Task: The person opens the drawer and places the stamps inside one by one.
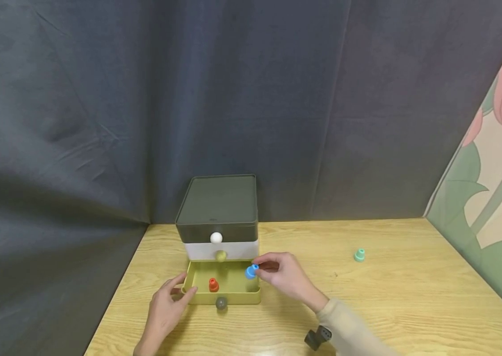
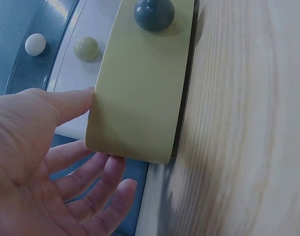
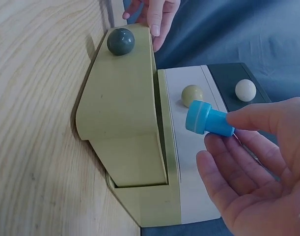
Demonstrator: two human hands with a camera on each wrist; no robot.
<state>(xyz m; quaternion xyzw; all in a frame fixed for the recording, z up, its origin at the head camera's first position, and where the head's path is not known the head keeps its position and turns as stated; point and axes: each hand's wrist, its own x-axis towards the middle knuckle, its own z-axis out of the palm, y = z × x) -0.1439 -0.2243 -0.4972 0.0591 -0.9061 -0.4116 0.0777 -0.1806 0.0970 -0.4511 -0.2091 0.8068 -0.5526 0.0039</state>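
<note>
Wood table, r. hand pinching blue peg

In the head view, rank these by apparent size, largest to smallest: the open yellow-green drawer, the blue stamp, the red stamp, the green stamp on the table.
1. Open yellow-green drawer, clearly largest.
2. Blue stamp, pinched by the right hand, and red stamp inside the drawer: they look about alike, so no ranking between them.
3. Green stamp: slightly smaller, but it sits farther from the camera, so unsure.

Blue peg pinched, lying sideways above open green drawer; apparently not touching.
</note>
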